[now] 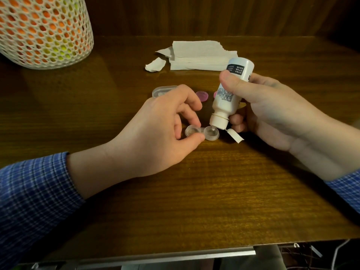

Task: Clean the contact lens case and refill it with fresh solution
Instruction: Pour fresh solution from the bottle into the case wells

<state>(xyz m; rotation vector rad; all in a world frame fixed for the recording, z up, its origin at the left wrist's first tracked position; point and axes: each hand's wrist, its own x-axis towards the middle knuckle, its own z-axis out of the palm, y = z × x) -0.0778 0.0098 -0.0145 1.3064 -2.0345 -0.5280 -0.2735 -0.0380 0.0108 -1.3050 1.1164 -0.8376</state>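
A clear two-well contact lens case [191, 131] lies on the wooden table [214, 191] with both wells uncovered. My left hand [155, 133] pinches the case at its middle, between thumb and fingers. My right hand [272, 110] holds a white solution bottle [229, 94] upside down and tilted. The bottle's nozzle points into the right well [212, 132]. Its flip cap [235, 135] hangs open beside the nozzle. Two pink lids [202, 95] lie behind the hands, the right one mostly hidden by the bottle.
A stack of white paper tissues [202, 55] lies at the back, with a torn scrap [155, 65] beside it. A clear plastic container [161, 90] sits behind my left hand. A netted basket of orange and yellow balls [42, 30] stands at the back left.
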